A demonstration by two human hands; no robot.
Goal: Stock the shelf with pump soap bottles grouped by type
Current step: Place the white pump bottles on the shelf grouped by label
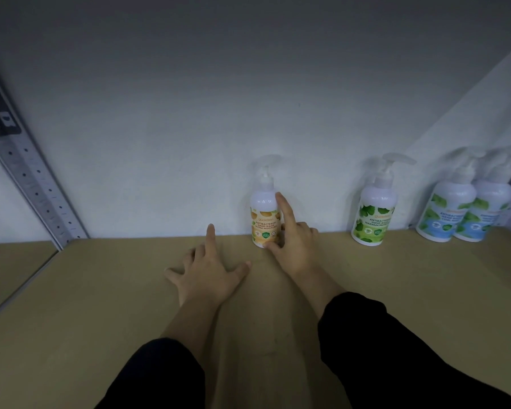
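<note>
Steady the orange-label bottle [264, 215] upright at the shelf [101, 290] back with right hand [292, 246], thumb and forefinger loosely touching it; left hand [210, 276] spread flat, empty; label facing front.

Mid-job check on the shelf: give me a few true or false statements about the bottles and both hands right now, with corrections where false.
1. Four pump bottles stand upright at the back of the shelf. True.
2. The right hand touches the orange bottle. True: its index finger lies up the bottle's side and the thumb is at its base.
3. The left hand holds a bottle. False: it is open, fingers spread, holding nothing.
4. The green bottle stands pressed against the orange bottle. False: a clear gap separates them.
5. The two blue bottles stand together at the far right. True.
</note>
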